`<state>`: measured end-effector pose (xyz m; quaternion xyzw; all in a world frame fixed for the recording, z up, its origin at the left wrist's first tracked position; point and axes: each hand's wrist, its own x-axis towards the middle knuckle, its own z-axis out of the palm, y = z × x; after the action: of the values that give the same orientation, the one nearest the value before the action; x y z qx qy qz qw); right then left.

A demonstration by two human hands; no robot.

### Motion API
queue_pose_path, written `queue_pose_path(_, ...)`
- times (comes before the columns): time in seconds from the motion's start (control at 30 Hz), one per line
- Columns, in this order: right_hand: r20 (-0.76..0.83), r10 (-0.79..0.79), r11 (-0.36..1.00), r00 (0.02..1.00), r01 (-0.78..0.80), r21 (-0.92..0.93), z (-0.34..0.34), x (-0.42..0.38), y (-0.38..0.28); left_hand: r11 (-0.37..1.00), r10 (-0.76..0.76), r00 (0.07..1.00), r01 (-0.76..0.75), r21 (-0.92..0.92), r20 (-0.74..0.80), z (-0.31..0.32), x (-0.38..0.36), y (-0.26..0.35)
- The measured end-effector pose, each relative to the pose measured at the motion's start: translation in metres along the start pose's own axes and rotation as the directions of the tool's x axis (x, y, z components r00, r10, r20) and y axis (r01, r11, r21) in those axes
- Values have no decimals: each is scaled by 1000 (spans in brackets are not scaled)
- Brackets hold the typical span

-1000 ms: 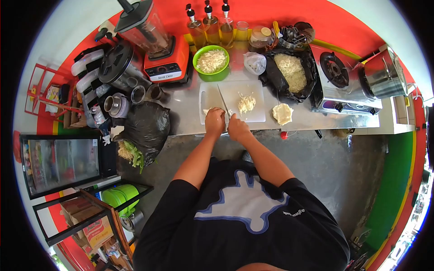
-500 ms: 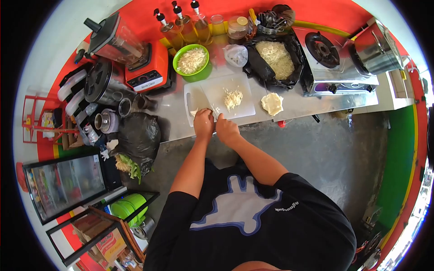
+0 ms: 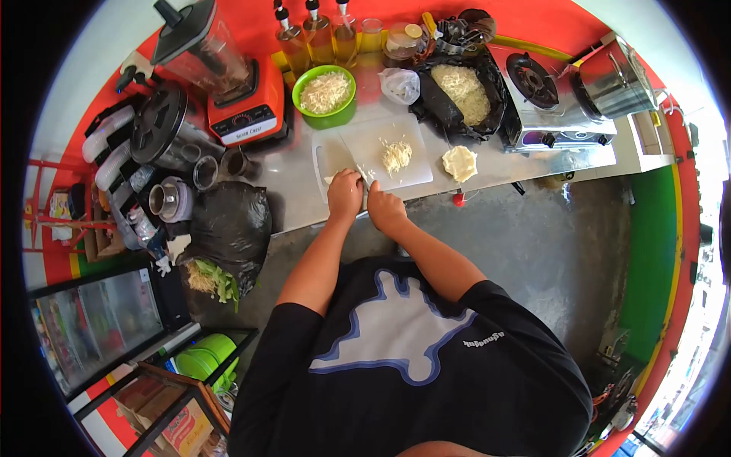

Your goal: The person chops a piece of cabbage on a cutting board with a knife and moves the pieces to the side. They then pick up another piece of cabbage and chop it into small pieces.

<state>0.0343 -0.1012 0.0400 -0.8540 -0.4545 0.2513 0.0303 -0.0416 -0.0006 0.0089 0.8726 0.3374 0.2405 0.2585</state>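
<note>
A white cutting board (image 3: 415, 171) lies on the steel counter near its front edge. My left hand (image 3: 346, 192) is closed over a pale vegetable piece (image 3: 330, 180) at the board's lower left, its fingers covering most of it. My right hand (image 3: 387, 209) grips a knife (image 3: 365, 183) right beside it; the thin blade points away from me across the board. Small pale shreds lie along the blade, and a heap of shredded pale vegetable (image 3: 397, 156) sits on the board's right half. To the right of the board rests a larger pale, leafy-edged vegetable chunk (image 3: 460, 164).
Behind the board stands a green bowl (image 3: 329, 119) of pale shreds, near a red blender (image 3: 242, 110) and pump bottles (image 3: 318, 38). A black bag (image 3: 438, 110) of shreds and a gas stove (image 3: 560, 114) are to the right; another black bag (image 3: 228, 228) hangs at left.
The whole view has shifted slightly with my head. Both hands stay together at the board's lower left, around the vegetable piece and knife, with little visible movement.
</note>
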Motion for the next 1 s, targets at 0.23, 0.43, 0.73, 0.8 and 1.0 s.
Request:
queue_pose_path(0.23, 29, -25, 999, 999, 27, -46, -17, 2, -6, 997, 16, 999, -13, -70, 40, -5, 0, -6)
queue_pose_path(0.43, 67, 12, 997, 998, -7, -73, -7, -5, -7, 996, 9, 1000, -7, -86, 16, -4, -1, -7)
queue_pose_path(0.73, 60, 10, 996, 998, -5, -87, -13, -9, -10, 998, 6, 999, -3, -59, 50, -5, -2, -10)
queue_pose_path(0.8, 75, 47, 995, 996, -41, -87, -10, -12, -10, 996, 4, 1000, -1, -93, 28, -5, -2, -10)
queue_pose_path(1.0, 35, 20, 996, 999, -17, -82, -10, -1, -12, 996, 33, 997, -27, -85, 71, -7, -3, -14)
